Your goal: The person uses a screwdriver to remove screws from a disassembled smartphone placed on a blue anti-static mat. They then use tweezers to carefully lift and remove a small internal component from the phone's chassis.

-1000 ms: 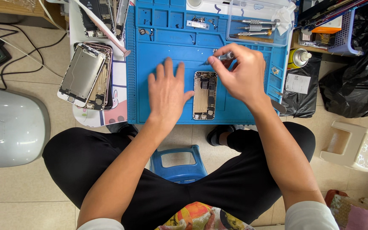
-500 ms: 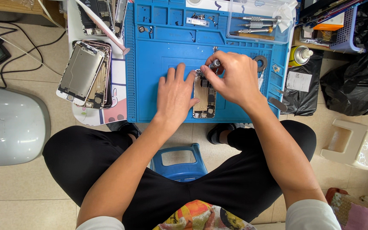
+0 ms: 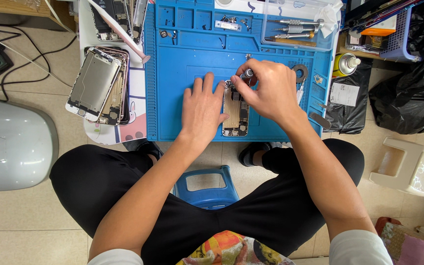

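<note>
An opened phone body (image 3: 235, 114) with exposed boards lies on the blue work mat (image 3: 172, 73). My left hand (image 3: 202, 110) rests flat on the mat, fingers spread, its thumb against the phone's left edge. My right hand (image 3: 268, 88) is closed on a small screwdriver (image 3: 247, 74) with a silver cap, its tip at the phone's top end.
A stack of phone housings (image 3: 99, 86) lies left of the mat. A clear tray with screwdrivers (image 3: 295, 29) sits at the mat's top right. A spray can (image 3: 345, 64) and black bag (image 3: 408, 88) are at right. A blue stool (image 3: 204, 186) stands between my legs.
My right hand came in from the mat's right side to the phone's top end with the screwdriver. My left hand slid slightly right against the phone.
</note>
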